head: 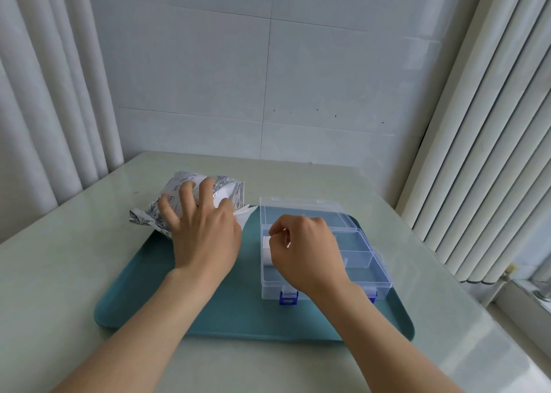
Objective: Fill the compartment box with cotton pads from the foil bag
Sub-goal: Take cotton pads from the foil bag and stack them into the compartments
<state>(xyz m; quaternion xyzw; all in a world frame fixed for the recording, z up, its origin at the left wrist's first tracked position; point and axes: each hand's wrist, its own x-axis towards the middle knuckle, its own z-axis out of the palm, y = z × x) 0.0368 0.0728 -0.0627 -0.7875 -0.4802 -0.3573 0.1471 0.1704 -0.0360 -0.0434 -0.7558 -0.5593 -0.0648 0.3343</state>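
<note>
Pale table (74,273), teal tray (238,312) on it. Foil bag (179,195) lay at tray's far-left corner, partly off rim, mouth toward box. My left hand (202,234) rested on bag, fingers spread, pressing down. Few cotton pads (244,213) poked from mouth. Clear box (366,261) sat just right on tray, lid up. My right hand (307,252) curled, pinching white pad stack (266,248) at left compartment; right compartments looked bare. My worry: bag sliding under palm, spilling loose pads onto tray; stack catching divider, fanning apart.
</note>
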